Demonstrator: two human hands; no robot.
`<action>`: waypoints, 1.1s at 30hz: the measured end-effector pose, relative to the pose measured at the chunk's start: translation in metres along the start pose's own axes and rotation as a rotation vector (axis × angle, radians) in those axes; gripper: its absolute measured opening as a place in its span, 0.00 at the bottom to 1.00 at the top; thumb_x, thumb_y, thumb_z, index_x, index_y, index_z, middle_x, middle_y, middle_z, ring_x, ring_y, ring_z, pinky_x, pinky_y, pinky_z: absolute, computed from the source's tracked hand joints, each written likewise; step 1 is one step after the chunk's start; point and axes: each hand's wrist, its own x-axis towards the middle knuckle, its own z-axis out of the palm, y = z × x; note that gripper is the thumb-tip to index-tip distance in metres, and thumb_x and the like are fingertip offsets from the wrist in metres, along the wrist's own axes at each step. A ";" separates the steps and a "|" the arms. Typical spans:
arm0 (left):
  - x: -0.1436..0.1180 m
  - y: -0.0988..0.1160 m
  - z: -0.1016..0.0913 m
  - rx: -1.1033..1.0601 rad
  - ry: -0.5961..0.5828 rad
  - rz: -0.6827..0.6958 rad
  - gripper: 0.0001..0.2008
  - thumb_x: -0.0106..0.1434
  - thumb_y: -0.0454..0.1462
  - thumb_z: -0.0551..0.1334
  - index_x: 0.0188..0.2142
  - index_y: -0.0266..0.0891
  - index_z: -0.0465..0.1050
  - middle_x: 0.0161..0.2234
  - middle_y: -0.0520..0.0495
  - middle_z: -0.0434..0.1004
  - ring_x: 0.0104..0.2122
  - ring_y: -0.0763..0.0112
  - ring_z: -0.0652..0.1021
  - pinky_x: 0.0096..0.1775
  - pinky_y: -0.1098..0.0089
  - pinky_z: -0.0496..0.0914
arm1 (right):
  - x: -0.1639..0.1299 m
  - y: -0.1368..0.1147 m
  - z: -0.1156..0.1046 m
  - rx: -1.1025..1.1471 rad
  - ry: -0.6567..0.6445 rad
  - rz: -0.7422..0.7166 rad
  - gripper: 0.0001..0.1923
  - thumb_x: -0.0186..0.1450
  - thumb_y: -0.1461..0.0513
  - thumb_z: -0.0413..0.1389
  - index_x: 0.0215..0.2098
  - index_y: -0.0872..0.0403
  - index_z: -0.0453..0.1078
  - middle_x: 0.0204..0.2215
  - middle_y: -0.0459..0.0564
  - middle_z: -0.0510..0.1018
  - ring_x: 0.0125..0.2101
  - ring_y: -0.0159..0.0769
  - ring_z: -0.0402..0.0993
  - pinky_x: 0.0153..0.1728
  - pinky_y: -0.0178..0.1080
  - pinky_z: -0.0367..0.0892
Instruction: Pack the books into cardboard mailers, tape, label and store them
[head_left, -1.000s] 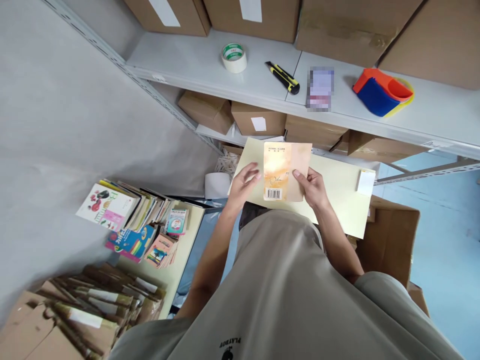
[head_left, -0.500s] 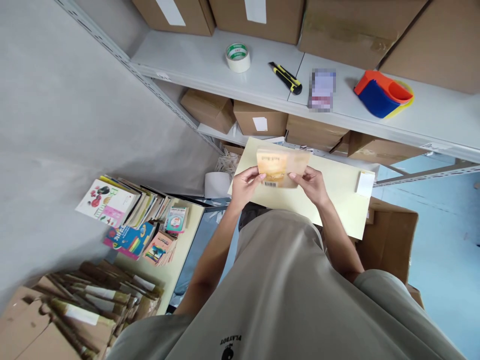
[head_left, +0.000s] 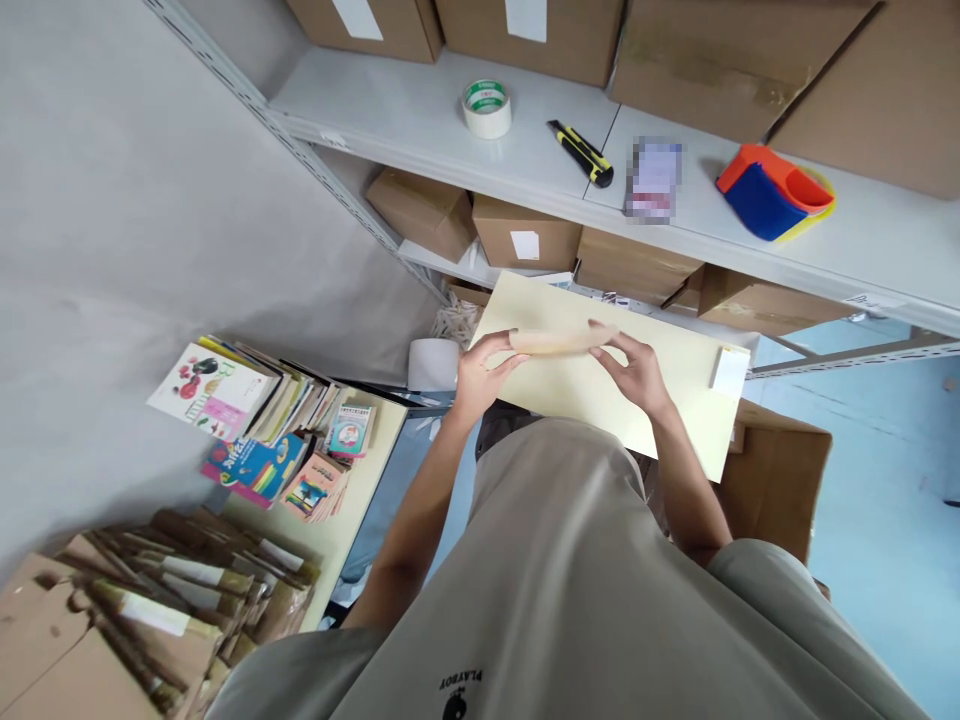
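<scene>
A thin book (head_left: 556, 342) with a pale orange cover is held between my two hands above the cream table top (head_left: 675, 400). It is turned nearly edge-on to me, and its near part is blurred by motion. My left hand (head_left: 482, 372) pinches its left end between thumb and fingers. At the right end, my right hand (head_left: 634, 368) grips it the same way. On the table's right end lies a small white stack of paper or cards (head_left: 730, 372).
Ahead, a grey shelf (head_left: 420, 100) carries a tape roll (head_left: 487, 110), a utility knife (head_left: 581, 153), a colourful plastic holder (head_left: 776, 193) and cardboard boxes (head_left: 525, 45). Stacked books (head_left: 262, 420) stand on a left side table, near folded cardboard (head_left: 150, 600). An open carton (head_left: 780, 480) sits right.
The book has tilted from showing its barcoded cover to lying almost edge-on. Both hands have kept hold of it, and the view has shifted slightly.
</scene>
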 end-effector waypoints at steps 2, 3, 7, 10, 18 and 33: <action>-0.003 -0.003 0.001 -0.045 -0.019 -0.097 0.28 0.66 0.60 0.82 0.52 0.45 0.85 0.47 0.41 0.93 0.50 0.54 0.92 0.58 0.57 0.83 | -0.002 0.007 0.000 0.043 0.052 0.052 0.40 0.71 0.34 0.73 0.72 0.43 0.82 0.46 0.51 0.94 0.46 0.48 0.90 0.62 0.56 0.87; -0.004 -0.004 0.001 -0.062 -0.044 -0.126 0.28 0.67 0.60 0.81 0.52 0.44 0.84 0.47 0.40 0.93 0.50 0.55 0.91 0.57 0.58 0.83 | -0.002 0.010 -0.001 0.065 0.060 0.071 0.41 0.70 0.34 0.73 0.72 0.43 0.81 0.44 0.50 0.93 0.43 0.45 0.89 0.57 0.53 0.88; -0.005 -0.013 0.000 -0.111 -0.133 -0.163 0.26 0.71 0.61 0.75 0.53 0.43 0.87 0.53 0.37 0.93 0.54 0.55 0.90 0.61 0.58 0.82 | -0.003 0.018 -0.006 0.138 0.019 0.128 0.31 0.72 0.32 0.70 0.57 0.44 0.88 0.53 0.51 0.93 0.48 0.43 0.90 0.53 0.49 0.89; -0.003 -0.020 0.000 -0.154 -0.099 -0.195 0.29 0.64 0.59 0.80 0.53 0.42 0.88 0.51 0.38 0.94 0.52 0.53 0.92 0.56 0.58 0.83 | -0.004 0.020 -0.007 0.177 -0.033 0.176 0.33 0.66 0.30 0.74 0.51 0.46 0.90 0.48 0.50 0.94 0.47 0.46 0.91 0.57 0.54 0.90; 0.000 -0.024 0.012 -0.161 -0.047 -0.327 0.37 0.66 0.71 0.74 0.47 0.39 0.85 0.38 0.36 0.94 0.41 0.50 0.94 0.35 0.63 0.82 | -0.009 0.018 0.009 0.290 -0.058 0.349 0.40 0.61 0.23 0.73 0.35 0.49 0.81 0.34 0.58 0.93 0.36 0.52 0.95 0.49 0.58 0.94; -0.006 -0.021 0.014 -0.338 -0.009 -0.365 0.42 0.57 0.65 0.85 0.59 0.45 0.79 0.49 0.39 0.95 0.51 0.51 0.93 0.52 0.58 0.87 | 0.007 0.060 0.019 0.229 0.107 0.283 0.39 0.61 0.36 0.78 0.62 0.47 0.88 0.48 0.52 0.94 0.48 0.45 0.91 0.58 0.55 0.88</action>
